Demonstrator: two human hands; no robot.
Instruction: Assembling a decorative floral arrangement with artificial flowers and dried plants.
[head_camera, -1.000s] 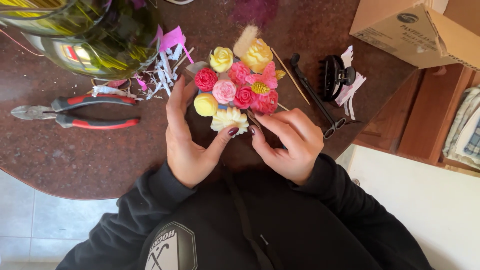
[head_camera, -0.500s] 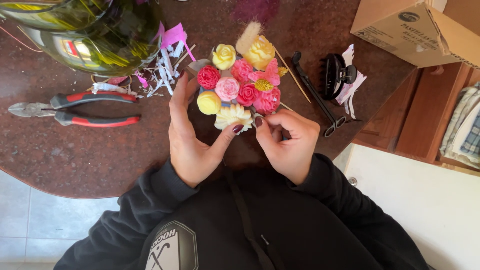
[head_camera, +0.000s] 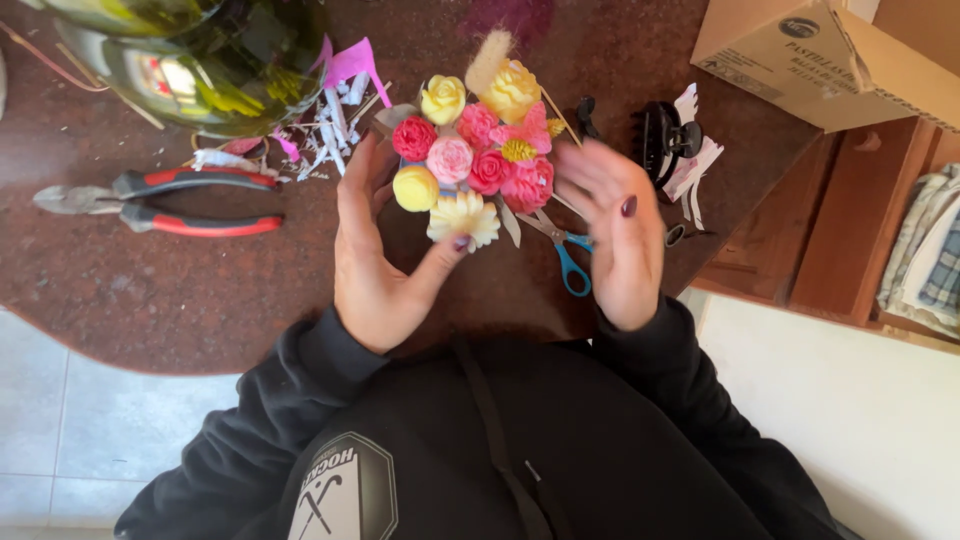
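A: Position of the flower bunch (head_camera: 470, 160)?

B: Upper centre of frame, above the dark brown counter (head_camera: 150, 300). Red, pink and yellow blooms, one pale daisy-like head at the lower edge.

A: Left hand (head_camera: 385, 255)?

B: Cupped against the bunch's left side. Fingers run up along the red and yellow blooms; thumb tip touches the pale head. Holding it.

A: Right hand (head_camera: 615, 235)?

B: Just right of the bunch, blurred. Fingers spread wide, holding nothing; contact with the pink blooms cannot be told.

A: Surroundings?

B: Blue-handled scissors (head_camera: 565, 250) on the counter between the hands. Red-handled pliers (head_camera: 165, 200) at centre left, well apart. Glass vessel (head_camera: 180, 55) upper left, paper scraps (head_camera: 320, 140) beside it. Black hair clip (head_camera: 665, 135) and cardboard box (head_camera: 830, 55) upper right.
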